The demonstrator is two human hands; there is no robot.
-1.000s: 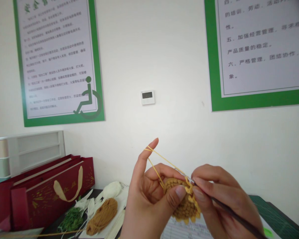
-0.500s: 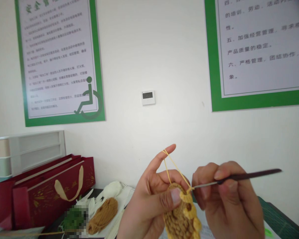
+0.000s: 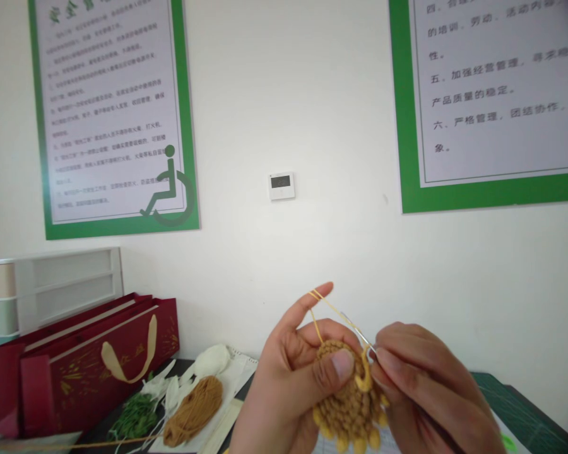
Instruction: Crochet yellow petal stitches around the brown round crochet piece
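My left hand (image 3: 296, 384) pinches a round brown crochet piece (image 3: 343, 410) with yellow stitches along its edge. Yellow yarn (image 3: 329, 302) loops over the raised left index finger and runs down to the piece. In my right hand (image 3: 426, 384) is a crochet hook (image 3: 360, 333); its metal tip points up and left beside the yarn, and a yellow loop hangs around its shaft. The dark handle is mostly covered by the right hand.
Brown yarn (image 3: 194, 410), green yarn (image 3: 135, 416) and white yarn (image 3: 212, 360) lie on the table at left. Behind them stand a red gift bag (image 3: 89, 372) and a drawer unit (image 3: 71, 284). A green cutting mat (image 3: 520, 410) lies at right.
My right hand has turned, swinging the hook from pointing left to pointing up and left. The crochet piece has turned, showing more of its brown face and yellow edge.
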